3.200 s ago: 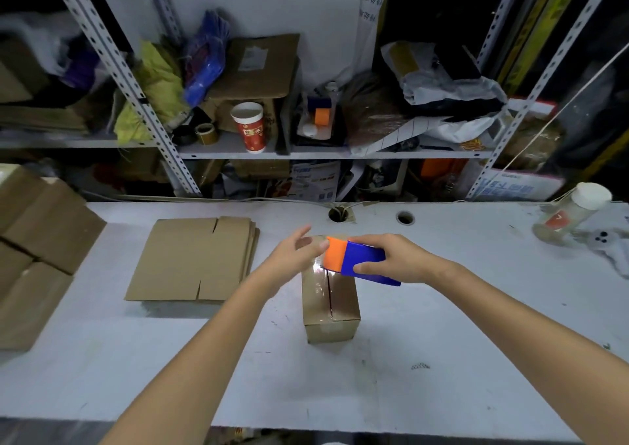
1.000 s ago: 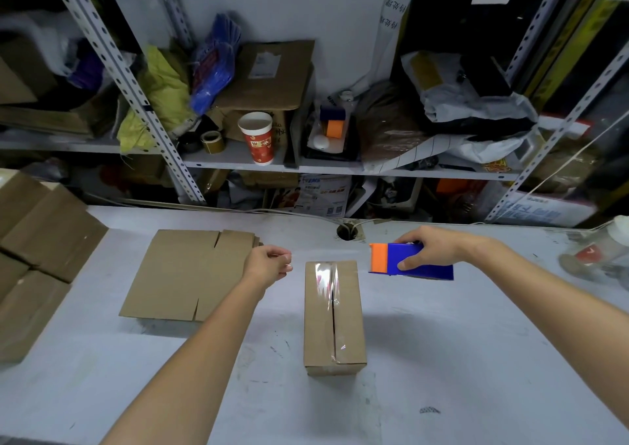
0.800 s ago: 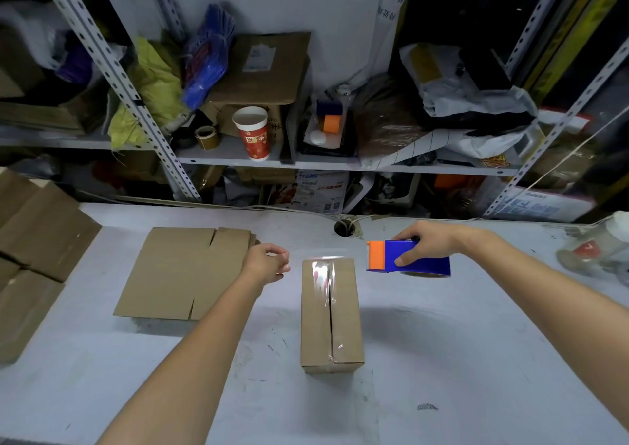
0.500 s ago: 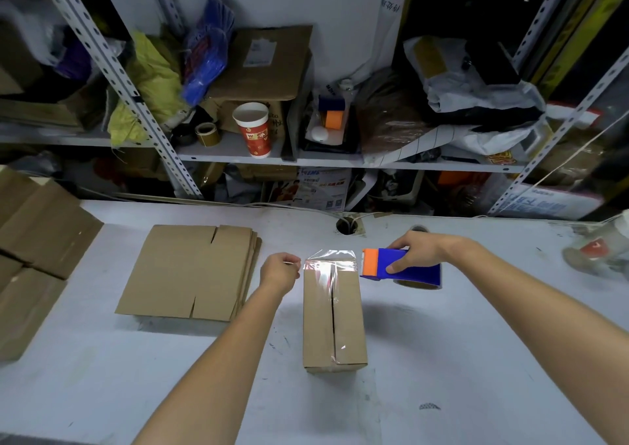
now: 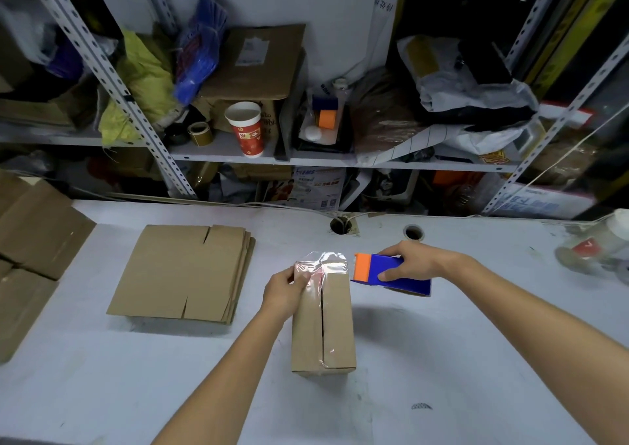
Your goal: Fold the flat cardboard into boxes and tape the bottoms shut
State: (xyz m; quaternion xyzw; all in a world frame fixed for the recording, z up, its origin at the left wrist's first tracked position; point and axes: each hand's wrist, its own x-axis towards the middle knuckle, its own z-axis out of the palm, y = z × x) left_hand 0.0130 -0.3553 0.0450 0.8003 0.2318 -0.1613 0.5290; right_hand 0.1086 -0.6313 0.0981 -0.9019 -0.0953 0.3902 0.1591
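Closer now, the left hand (image 5: 284, 293) pinches loose tape (image 5: 321, 264) at the box (image 5: 335, 322)'s far-left corner; the right hand (image 5: 413, 262) clasps the dispenser (image 5: 384, 272) just beside.

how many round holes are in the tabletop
2: a cabled hole near the back edge beyond the box, and a second hole right of it, behind the right hand. The flat cardboard may hide more.

We are stretching both bare forearms forward. Our left hand (image 5: 286, 293) is pinching the tape (image 5: 323, 261) at its fingertips. Our right hand (image 5: 413, 263) is curling its fingers over the dispenser (image 5: 376, 269), with the thumb on the near side.
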